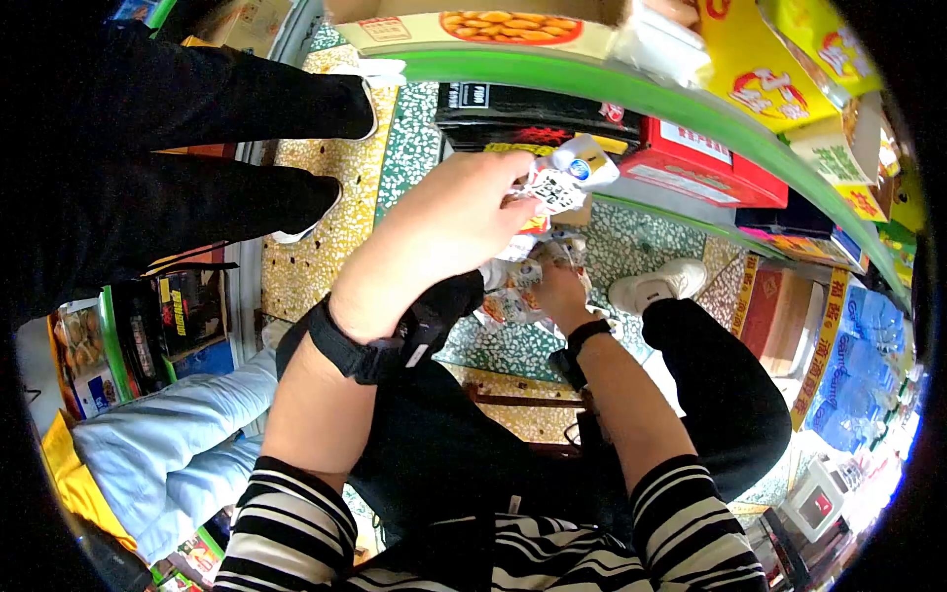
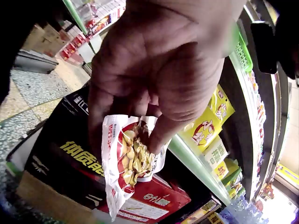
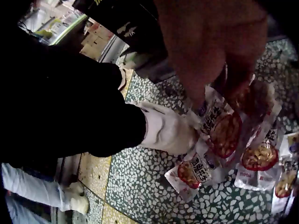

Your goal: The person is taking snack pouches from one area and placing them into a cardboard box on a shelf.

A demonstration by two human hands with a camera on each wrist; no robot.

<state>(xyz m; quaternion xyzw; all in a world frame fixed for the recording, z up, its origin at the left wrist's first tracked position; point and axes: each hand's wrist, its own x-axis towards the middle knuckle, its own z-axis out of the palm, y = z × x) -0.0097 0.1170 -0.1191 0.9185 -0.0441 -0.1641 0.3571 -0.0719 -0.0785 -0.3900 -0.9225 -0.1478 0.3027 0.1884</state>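
Observation:
My left hand is raised in front of the lower shelf and pinches white snack packets. In the left wrist view, thumb and fingers of that hand hold a white and red packet with pale nut-like pieces pictured on it. Lower down, my right hand reaches into a pile of similar packets on the floor. The right wrist view shows its fingertips pinching the top of one snack packet; other packets lie around it on the speckled tiles.
A black carton and a red box stand under the green-edged shelf. Yellow snack bags sit above. My white shoe is right of the pile. Another person's dark-trousered legs stand at the left. Blue-wrapped bottles are at the right.

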